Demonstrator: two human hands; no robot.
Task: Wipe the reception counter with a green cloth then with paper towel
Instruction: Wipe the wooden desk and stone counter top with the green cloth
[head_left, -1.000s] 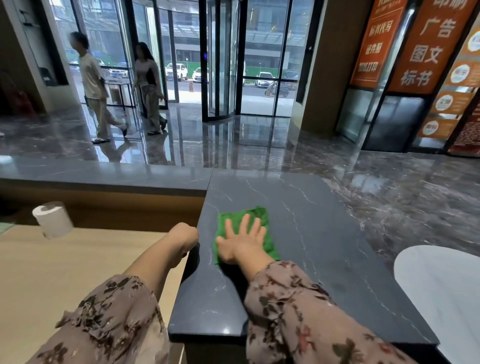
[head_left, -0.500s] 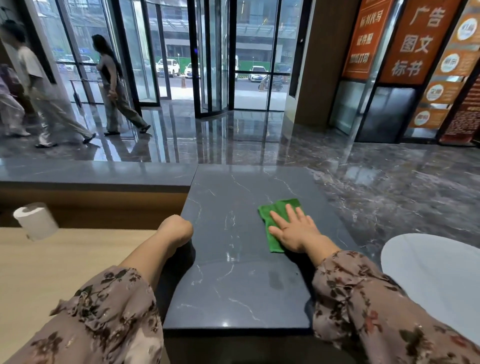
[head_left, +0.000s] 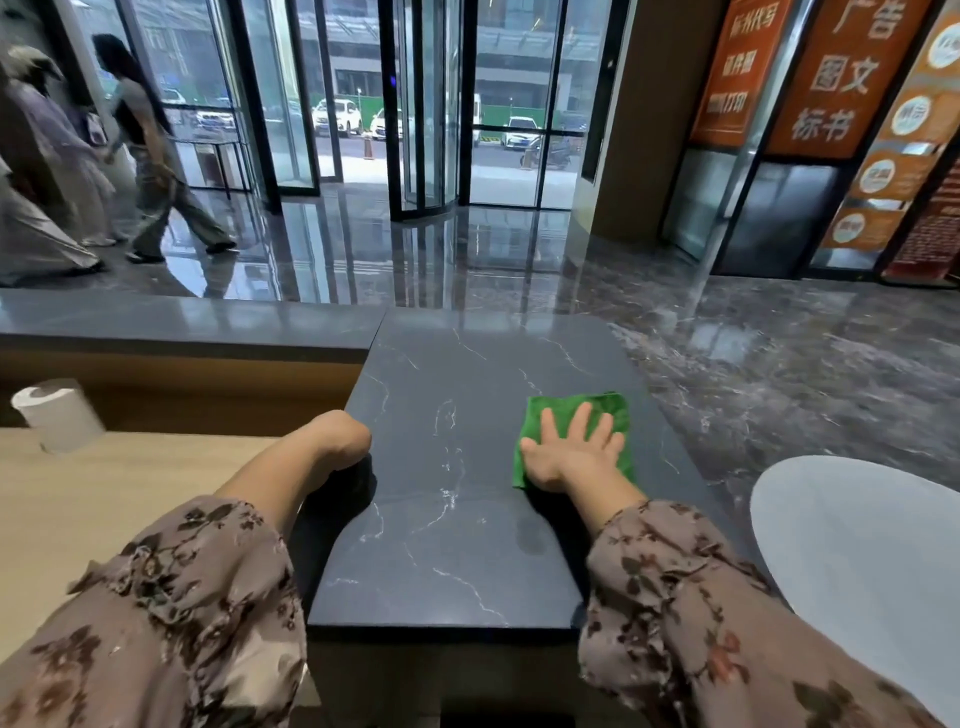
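Right hand (head_left: 576, 457) flat, fingers spread wide, pressing green cloth (head_left: 574, 410) on dark counter (head_left: 457, 519), right side. Left hand (head_left: 345, 439) curled at left edge, grip unclear. Best kept flat, strokes overlapping leftward.

both arms reach forward from the bottom corners, covered to the forearm in loose flowered sleeves. the right hand (head_left: 574, 449) lies palm down at about 3 o'clock from the middle of the view, its fingers (head_left: 579, 421) spread flat and pointing to 12 o'clock, the thumb out toward 9 o'clock. the left hand (head_left: 345, 434) sits at about 9 o'clock, bent down at the wrist with its fingers hidden, so its grip cannot be told.
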